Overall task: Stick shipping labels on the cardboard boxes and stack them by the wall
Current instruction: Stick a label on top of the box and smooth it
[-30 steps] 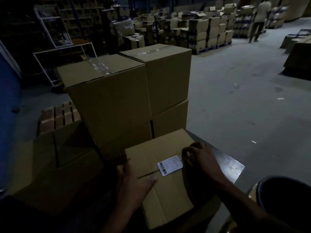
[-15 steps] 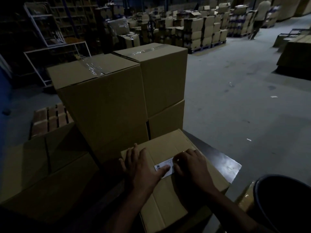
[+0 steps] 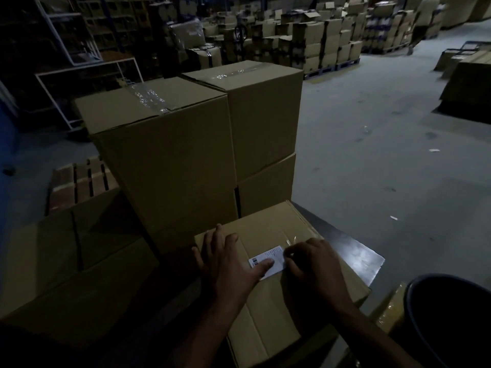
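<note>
The thin, limp shipping label (image 3: 268, 260) lies under the flat left hand (image 3: 225, 264), while the right hand (image 3: 313, 264) fingers curl at its edge, on the stiff cardboard box (image 3: 279, 314).

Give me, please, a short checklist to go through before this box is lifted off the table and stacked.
1. Shipping label lies on the top of the cardboard box: ok.
2. Label pressed down: the left hand lies flat with its thumb on it, the right hand works its right edge: not ok, in progress.
3. Label's corners stuck: cannot tell, hands cover them.
4. Box flaps closed: ok.
5. Hands free to lift: not ok.
6. Room on the stacked boxes: cannot tell.
</note>
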The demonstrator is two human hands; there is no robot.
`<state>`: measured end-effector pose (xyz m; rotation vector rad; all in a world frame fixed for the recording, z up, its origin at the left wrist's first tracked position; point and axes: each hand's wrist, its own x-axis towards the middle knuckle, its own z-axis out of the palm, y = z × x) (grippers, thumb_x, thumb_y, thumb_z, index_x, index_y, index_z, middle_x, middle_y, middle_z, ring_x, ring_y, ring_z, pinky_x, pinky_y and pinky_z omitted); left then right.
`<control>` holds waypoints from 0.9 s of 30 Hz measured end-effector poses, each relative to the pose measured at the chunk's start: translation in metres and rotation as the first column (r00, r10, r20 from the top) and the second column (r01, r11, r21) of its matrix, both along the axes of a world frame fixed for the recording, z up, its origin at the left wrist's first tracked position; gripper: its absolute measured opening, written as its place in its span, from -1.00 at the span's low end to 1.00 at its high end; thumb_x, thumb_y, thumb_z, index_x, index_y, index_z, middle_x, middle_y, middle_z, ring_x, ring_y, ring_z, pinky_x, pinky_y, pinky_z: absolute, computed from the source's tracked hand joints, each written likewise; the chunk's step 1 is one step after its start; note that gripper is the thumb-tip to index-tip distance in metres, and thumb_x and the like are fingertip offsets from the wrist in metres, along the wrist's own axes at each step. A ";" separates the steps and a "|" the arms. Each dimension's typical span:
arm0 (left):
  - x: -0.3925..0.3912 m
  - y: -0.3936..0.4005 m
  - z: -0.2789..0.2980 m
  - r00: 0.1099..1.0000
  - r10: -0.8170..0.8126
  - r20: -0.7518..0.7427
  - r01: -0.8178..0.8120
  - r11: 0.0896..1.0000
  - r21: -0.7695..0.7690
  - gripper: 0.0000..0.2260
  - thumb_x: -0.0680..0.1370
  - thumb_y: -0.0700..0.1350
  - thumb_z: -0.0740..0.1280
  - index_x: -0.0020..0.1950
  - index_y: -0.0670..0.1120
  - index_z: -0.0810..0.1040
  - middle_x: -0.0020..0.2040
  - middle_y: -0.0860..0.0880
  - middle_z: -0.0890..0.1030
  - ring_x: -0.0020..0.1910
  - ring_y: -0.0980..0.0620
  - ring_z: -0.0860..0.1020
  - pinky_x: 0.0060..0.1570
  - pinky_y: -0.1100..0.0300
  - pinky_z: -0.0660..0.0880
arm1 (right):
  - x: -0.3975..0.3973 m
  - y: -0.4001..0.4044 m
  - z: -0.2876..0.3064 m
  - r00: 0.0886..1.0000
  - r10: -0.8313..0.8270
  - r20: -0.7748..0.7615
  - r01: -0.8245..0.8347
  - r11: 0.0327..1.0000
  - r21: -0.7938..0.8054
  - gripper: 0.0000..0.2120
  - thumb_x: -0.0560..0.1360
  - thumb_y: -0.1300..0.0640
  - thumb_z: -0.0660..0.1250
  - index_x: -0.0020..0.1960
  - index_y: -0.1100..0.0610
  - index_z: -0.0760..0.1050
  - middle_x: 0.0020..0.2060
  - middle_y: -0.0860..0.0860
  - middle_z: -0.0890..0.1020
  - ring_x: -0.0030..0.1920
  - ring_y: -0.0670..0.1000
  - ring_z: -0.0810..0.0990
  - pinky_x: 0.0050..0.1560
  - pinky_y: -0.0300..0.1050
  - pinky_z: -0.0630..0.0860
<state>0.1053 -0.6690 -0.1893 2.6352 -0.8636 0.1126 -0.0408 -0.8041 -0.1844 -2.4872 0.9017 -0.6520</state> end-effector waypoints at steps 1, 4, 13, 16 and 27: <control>0.000 0.000 0.000 1.000 0.002 0.004 -0.002 1.000 0.003 0.06 0.20 0.71 -0.03 0.52 0.12 0.37 0.70 -0.02 0.06 0.68 -0.07 -0.04 0.59 -0.28 -0.15 | 0.000 0.000 -0.001 1.000 -0.001 0.002 0.001 1.000 -0.001 -0.88 0.48 -0.06 0.47 0.00 -0.11 0.66 -0.11 -0.19 0.58 -0.05 -0.18 0.43 0.25 -0.01 0.44; 0.000 0.000 0.000 1.000 0.000 0.002 0.000 1.000 -0.001 0.07 0.19 0.71 -0.03 0.53 0.12 0.37 0.70 -0.02 0.08 0.68 -0.06 -0.04 0.60 -0.27 -0.15 | -0.002 -0.001 0.000 1.000 0.016 0.020 -0.016 0.999 0.030 -0.88 0.47 -0.05 0.47 -0.02 -0.07 0.68 -0.11 -0.16 0.65 -0.08 -0.17 0.48 0.21 0.04 0.48; 0.001 -0.001 -0.004 1.000 -0.012 0.000 0.012 0.999 -0.047 0.04 0.20 0.72 0.01 0.49 0.12 0.41 0.69 -0.02 0.13 0.68 -0.06 -0.03 0.59 -0.29 -0.17 | -0.007 0.004 0.003 1.000 -0.021 0.013 0.021 1.000 0.008 -0.85 0.47 -0.03 0.48 0.02 -0.06 0.68 -0.03 -0.12 0.65 0.00 -0.14 0.45 0.20 -0.02 0.46; 0.002 -0.001 -0.005 1.000 -0.014 0.006 0.015 0.999 -0.045 0.03 0.21 0.71 0.03 0.49 0.12 0.41 0.68 -0.02 0.15 0.68 -0.07 -0.02 0.59 -0.29 -0.16 | -0.011 0.006 0.003 1.000 -0.018 0.004 0.018 1.000 0.012 -0.86 0.47 -0.04 0.49 0.02 -0.07 0.67 -0.04 -0.14 0.61 -0.01 -0.17 0.39 0.17 -0.08 0.42; 0.003 -0.002 -0.008 1.000 -0.006 0.012 0.007 0.997 -0.081 0.01 0.21 0.70 0.05 0.46 0.11 0.45 0.64 0.01 0.26 0.67 -0.05 0.02 0.59 -0.29 -0.14 | -0.010 0.009 0.008 0.999 -0.012 -0.041 0.014 0.999 0.043 -0.78 0.50 -0.14 0.42 0.11 -0.11 0.58 0.08 -0.14 0.53 0.16 -0.10 0.38 0.33 0.02 0.33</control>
